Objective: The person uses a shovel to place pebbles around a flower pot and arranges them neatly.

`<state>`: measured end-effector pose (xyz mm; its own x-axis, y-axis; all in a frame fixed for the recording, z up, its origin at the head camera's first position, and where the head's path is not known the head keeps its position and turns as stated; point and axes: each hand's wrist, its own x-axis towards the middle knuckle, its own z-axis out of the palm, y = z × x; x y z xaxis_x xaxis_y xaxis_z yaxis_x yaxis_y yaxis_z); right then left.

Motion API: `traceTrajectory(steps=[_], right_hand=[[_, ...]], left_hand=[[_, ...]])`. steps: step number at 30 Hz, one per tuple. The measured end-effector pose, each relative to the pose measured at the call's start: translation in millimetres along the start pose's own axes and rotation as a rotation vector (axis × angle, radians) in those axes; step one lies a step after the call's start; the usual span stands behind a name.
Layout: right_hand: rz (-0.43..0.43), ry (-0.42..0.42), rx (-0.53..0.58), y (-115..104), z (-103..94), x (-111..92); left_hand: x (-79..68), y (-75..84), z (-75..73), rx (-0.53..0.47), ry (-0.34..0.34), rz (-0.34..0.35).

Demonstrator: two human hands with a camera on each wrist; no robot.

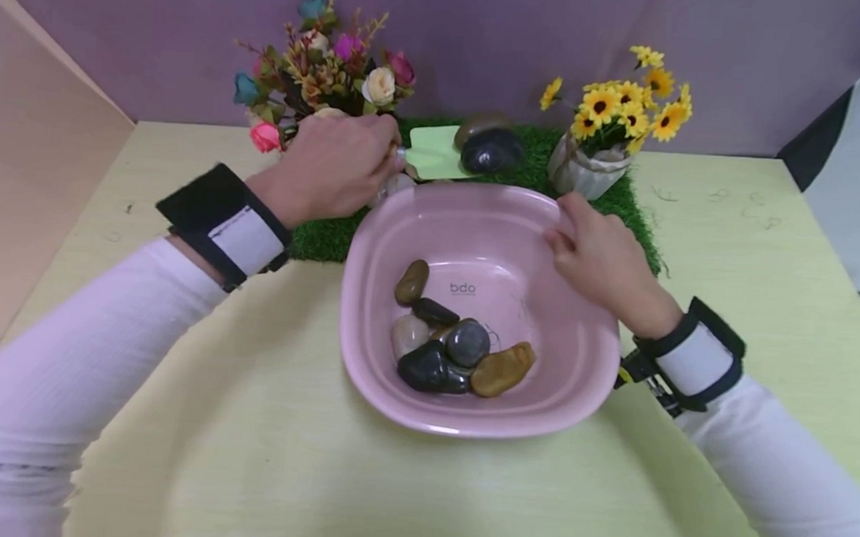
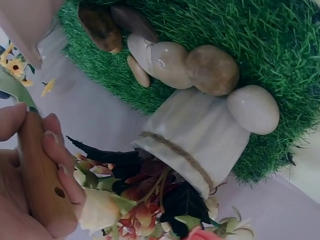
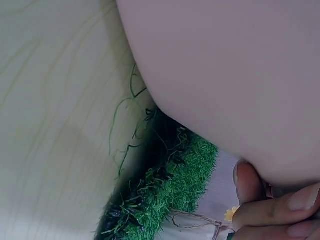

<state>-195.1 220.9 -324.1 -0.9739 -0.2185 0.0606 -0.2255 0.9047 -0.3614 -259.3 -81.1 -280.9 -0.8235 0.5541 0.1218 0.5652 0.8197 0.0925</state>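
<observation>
My left hand (image 1: 341, 163) grips the wooden handle (image 2: 42, 170) of a spatula with a flat pale-green blade (image 1: 436, 152). The blade reaches right, over the far side of the basin. A shiny black stone (image 1: 492, 150) overlaps its right end; I cannot tell whether it lies on the blade. A brown stone (image 1: 478, 126) is just behind. With thumb and fingers, my right hand (image 1: 604, 251) pinches the far right rim of a pink basin (image 1: 357, 313). Inside the basin, several smooth stones cluster at the near left, among them a tan one (image 1: 503, 370) and a grey one (image 1: 468, 343).
Behind the basin lies a green turf mat (image 1: 324, 239). A vase of mixed flowers (image 1: 330, 75) stands at its left, a white pot (image 1: 586, 170) of yellow flowers at its right. Pale stones (image 2: 254, 109) sit beside the left vase. A purple wall (image 1: 480, 49) rises behind the table.
</observation>
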Motion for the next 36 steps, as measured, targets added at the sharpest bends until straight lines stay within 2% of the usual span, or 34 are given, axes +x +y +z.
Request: traceTrajectory(steps=[12, 23, 36], right_hand=[[0.016, -0.008, 0.006, -0.4, 1.0, 0.6], [0.016, -0.008, 0.002, 0.2, 1.0, 0.9], [0.012, -0.009, 0.001, -0.3, 0.7, 0.9]], left_hand=[[3.9, 2.1, 8.3, 0.046, -0.036, -0.025], [2.9, 2.9, 15.5, -0.006, -0.113, -0.073], [3.5, 3.0, 18.0, -0.019, -0.135, -0.065]])
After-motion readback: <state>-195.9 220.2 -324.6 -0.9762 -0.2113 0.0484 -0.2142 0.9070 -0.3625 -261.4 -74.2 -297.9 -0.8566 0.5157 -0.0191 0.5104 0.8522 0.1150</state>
